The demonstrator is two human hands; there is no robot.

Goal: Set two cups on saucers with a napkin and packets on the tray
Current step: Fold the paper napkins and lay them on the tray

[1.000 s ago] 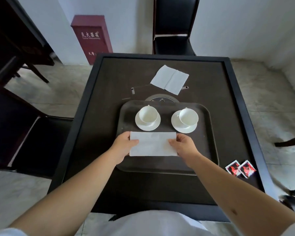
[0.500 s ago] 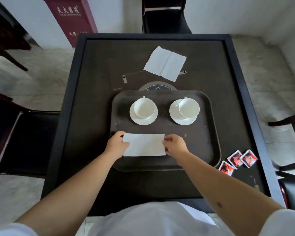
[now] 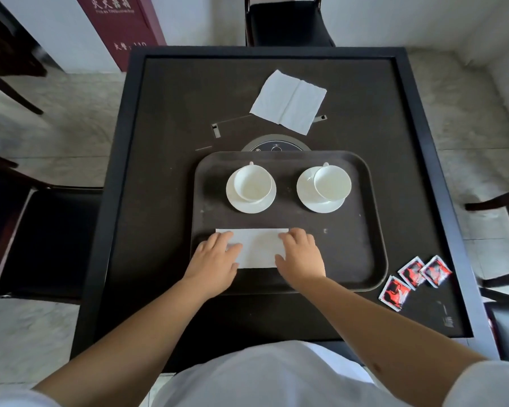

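3 packets (image 3: 414, 281) lie right of the tray (image 3: 362, 259), nearest our right hand (image 3: 301, 257); both hands press flat, spread on the napkin (image 3: 257, 248), left hand (image 3: 215, 259) farther.

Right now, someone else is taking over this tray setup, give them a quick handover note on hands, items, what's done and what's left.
Left hand and right hand: both flat, palms down on the folded napkin at the tray's near side, gripping nothing.
Done: left cup and right cup sit on saucers on the tray; napkin is laid.
Left: three red packets lie on the table right of the tray; move them on. A spare napkin lies beyond the tray.
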